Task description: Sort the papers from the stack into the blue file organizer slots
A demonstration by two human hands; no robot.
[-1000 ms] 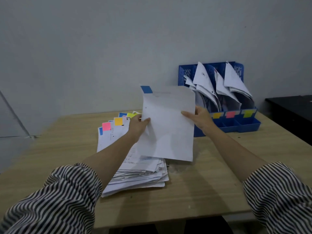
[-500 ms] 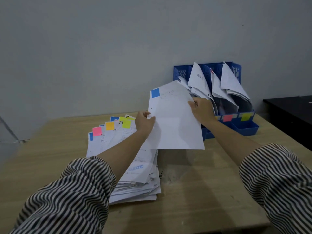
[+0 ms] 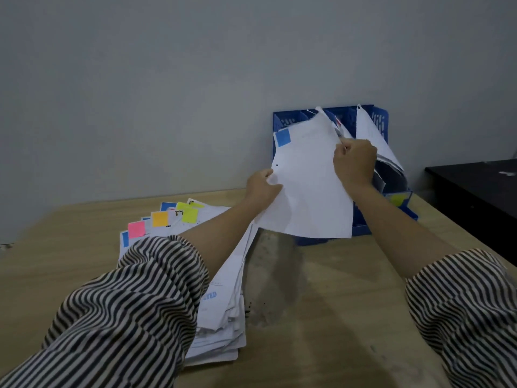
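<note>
- Two bare hands hold one white sheet [image 3: 307,191] up in the air, in front of a blue file organizer [image 3: 282,121]. Both arms wear black-and-white striped sleeves [image 3: 134,303].
- The left hand [image 3: 261,189] has its grip clamped on the sheet's left edge, thumb on top.
- The right hand [image 3: 354,162] has its grip curled tight on the sheet's upper right edge, knuckles toward the camera.
- Above and left of the left grip, a blue sticky tab [image 3: 282,137] sits on the sheet's top left corner; a small dark dot lies below it.
- The held sheet and the right hand stand in the way of most of the organizer's slots. Just past the right grip, folded white papers [image 3: 369,135] lean up out of the organizer. Below and right of the right grip, one yellow label [image 3: 397,199] shows on the organizer's front.
- Below and left of the left grip, the paper stack [image 3: 223,317] lies fanned on the wooden counter [image 3: 321,317], partly hidden by the left forearm.
- Tabs countable on the stack: one pink [image 3: 136,229], one orange [image 3: 160,219], two yellow, and at least two blue.
- Blue stamped letters on a stack page end in "TED"; the rest is hidden.
- Far right of the right grip stands a black piece of furniture [image 3: 475,191].
</note>
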